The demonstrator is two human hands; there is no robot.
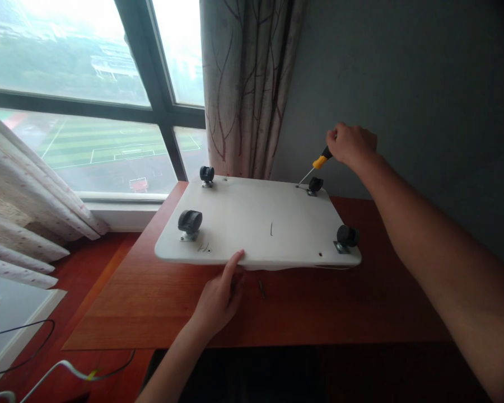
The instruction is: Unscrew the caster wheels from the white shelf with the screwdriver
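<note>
A white board point(252, 215) with rounded corners lies with its caster side up. Black casters point(190, 222) on metal plates stand near its corners. My right hand point(353, 144) is wrapped round the handle of a yellow-and-black screwdriver point(320, 161). The screwdriver slants down to the left, its tip at a hole near the board's far right corner, beside the far right caster point(316, 185). My left hand point(223, 294) grips the board's near edge, one digit on top and the others curled at the edge, partly hidden. Just right of it, a small screw-like metal piece point(261, 289) lies on the table.
The reddish-brown wooden table point(151, 313) ends close to me. Behind it are a grey wall point(395, 101), a patterned curtain point(252, 84) and a window point(121, 134). Cables point(63, 364) run at the lower left, over the red floor.
</note>
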